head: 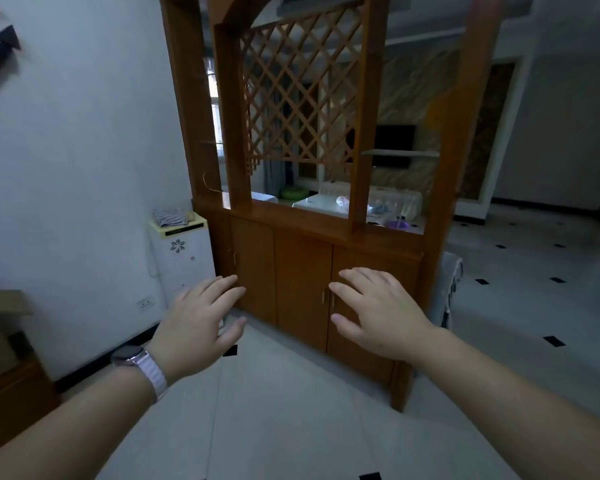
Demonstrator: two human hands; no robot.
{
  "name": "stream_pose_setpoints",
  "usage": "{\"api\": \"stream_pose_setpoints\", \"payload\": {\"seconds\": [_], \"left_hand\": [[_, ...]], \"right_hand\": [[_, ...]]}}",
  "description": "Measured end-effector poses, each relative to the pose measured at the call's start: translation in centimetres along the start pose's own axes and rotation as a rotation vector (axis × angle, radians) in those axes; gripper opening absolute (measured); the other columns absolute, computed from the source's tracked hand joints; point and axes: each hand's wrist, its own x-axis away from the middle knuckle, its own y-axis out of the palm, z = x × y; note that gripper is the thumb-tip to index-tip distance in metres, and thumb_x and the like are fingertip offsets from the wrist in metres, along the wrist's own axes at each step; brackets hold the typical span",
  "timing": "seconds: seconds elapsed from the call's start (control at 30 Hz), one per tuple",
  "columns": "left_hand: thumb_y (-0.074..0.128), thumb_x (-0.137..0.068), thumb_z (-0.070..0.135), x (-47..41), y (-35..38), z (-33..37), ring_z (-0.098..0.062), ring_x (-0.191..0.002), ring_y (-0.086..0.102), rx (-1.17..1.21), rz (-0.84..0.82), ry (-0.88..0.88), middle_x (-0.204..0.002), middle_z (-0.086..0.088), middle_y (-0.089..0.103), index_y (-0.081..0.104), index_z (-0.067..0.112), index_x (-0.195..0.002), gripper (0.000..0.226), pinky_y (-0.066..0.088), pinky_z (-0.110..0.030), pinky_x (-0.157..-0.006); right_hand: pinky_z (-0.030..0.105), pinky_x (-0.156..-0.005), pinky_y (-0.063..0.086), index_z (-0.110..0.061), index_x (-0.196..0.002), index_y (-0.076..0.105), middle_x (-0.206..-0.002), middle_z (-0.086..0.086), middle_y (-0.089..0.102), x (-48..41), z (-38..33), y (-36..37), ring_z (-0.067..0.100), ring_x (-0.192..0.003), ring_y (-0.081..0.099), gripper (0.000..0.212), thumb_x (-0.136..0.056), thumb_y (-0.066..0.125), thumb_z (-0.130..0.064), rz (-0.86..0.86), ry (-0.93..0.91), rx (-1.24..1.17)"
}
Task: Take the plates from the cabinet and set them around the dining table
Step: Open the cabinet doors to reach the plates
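Note:
A tall brown wooden cabinet stands ahead, with a lattice panel on top and several shut doors with small metal handles below. No plates are visible. My left hand, a watch on its wrist, is stretched out, fingers apart, in front of the left doors. My right hand is spread out in front of the middle doors, close to the handles but apart from them. Both hands hold nothing.
A small white appliance with folded cloth on top stands against the wall, left of the cabinet. A cloth-covered object sits at the cabinet's right. Brown furniture is at far left. Tiled floor stretches in front and to the right.

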Motion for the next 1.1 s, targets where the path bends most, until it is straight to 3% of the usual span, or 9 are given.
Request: {"api": "stream_pose_setpoints", "payload": {"seconds": [0.13, 0.3, 0.47, 0.8, 1.0, 1.1], "left_hand": [[0.04, -0.09, 0.051, -1.7, 3.7, -4.9, -0.027, -0.124, 0.053, -0.012, -0.07, -0.035, -0.138, -0.005, 0.057, 0.059, 0.017, -0.13, 0.055, 0.046, -0.045, -0.095], [0.041, -0.09, 0.051, -5.1, 7.4, -11.1, -0.03, -0.127, 0.052, -0.015, -0.068, 0.046, -0.138, -0.008, 0.057, 0.059, 0.018, -0.131, 0.055, 0.045, -0.048, -0.098], [0.043, -0.089, 0.051, -9.1, 10.8, -15.0, -0.03, -0.125, 0.053, 0.044, -0.053, 0.058, -0.135, -0.008, 0.059, 0.061, 0.017, -0.128, 0.054, 0.045, -0.048, -0.097], [0.045, -0.088, 0.047, -15.5, 19.1, -16.9, -0.033, -0.12, 0.057, 0.073, -0.127, 0.131, -0.129, -0.01, 0.063, 0.064, 0.014, -0.122, 0.051, 0.046, -0.048, -0.095], [0.044, -0.09, 0.048, -20.9, 25.7, -15.6, -0.033, -0.121, 0.056, 0.076, -0.203, 0.139, -0.13, -0.009, 0.062, 0.063, 0.015, -0.123, 0.051, 0.048, -0.048, -0.096], [0.043, -0.089, 0.049, -24.4, 29.2, -14.5, -0.032, -0.121, 0.057, 0.07, -0.219, 0.137, -0.129, -0.009, 0.063, 0.064, 0.015, -0.122, 0.051, 0.049, -0.048, -0.095]], "right_hand": [[0.044, -0.111, 0.028, -0.027, -0.141, 0.044, -0.147, 0.002, 0.045, -5.1, -0.8, 3.5, 0.022, -0.137, 0.036, 0.059, -0.092, 0.033, -0.057, -0.052, 0.016, -0.006], [0.042, -0.114, 0.02, -0.03, -0.144, 0.037, -0.151, -0.001, 0.038, -11.3, -2.5, 7.3, 0.02, -0.141, 0.028, 0.059, -0.093, 0.032, -0.058, -0.085, 0.039, -0.031], [0.041, -0.113, 0.023, -0.029, -0.144, 0.04, -0.149, 0.0, 0.04, -16.1, -2.8, 9.5, 0.019, -0.139, 0.031, 0.058, -0.094, 0.034, -0.058, -0.075, 0.076, -0.016], [0.041, -0.114, 0.021, -0.029, -0.145, 0.038, -0.151, -0.001, 0.038, -21.2, 1.5, 16.3, 0.02, -0.14, 0.03, 0.058, -0.094, 0.036, -0.058, -0.139, 0.157, -0.052], [0.042, -0.109, 0.031, -0.025, -0.138, 0.048, -0.143, 0.001, 0.049, -23.5, 7.9, 23.1, 0.021, -0.133, 0.04, 0.057, -0.091, 0.039, -0.057, -0.178, 0.163, -0.079], [0.043, -0.11, 0.028, -0.026, -0.139, 0.046, -0.145, 0.002, 0.047, -25.4, 11.8, 26.6, 0.022, -0.135, 0.038, 0.059, -0.091, 0.035, -0.058, -0.203, 0.163, -0.116]]}}
